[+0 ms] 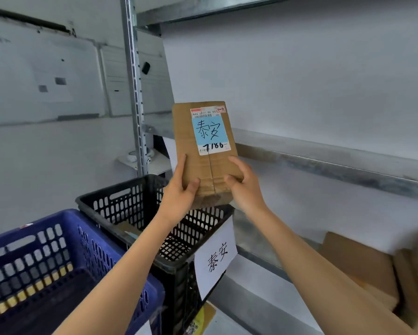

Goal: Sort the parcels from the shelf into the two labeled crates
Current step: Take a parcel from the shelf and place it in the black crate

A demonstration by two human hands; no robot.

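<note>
Left grip and right grip both curled round the parcel bottom, parcel upright in mid-air over the black crate, blue crate just beside at left, boxes low in the shelf at right, pale wall behind.

This is a parcel-sorting storeroom of the courier-depot kind. Grey steel shelving on a slotted upright runs behind and to the right of the black crate. The crate's front carries a handwritten paper sign reading 泰安, the same characters as on the blue sticker of the cardboard parcel above it. A blue crate stands just beside it on the left, and more cardboard boxes lie low to its right.
</note>
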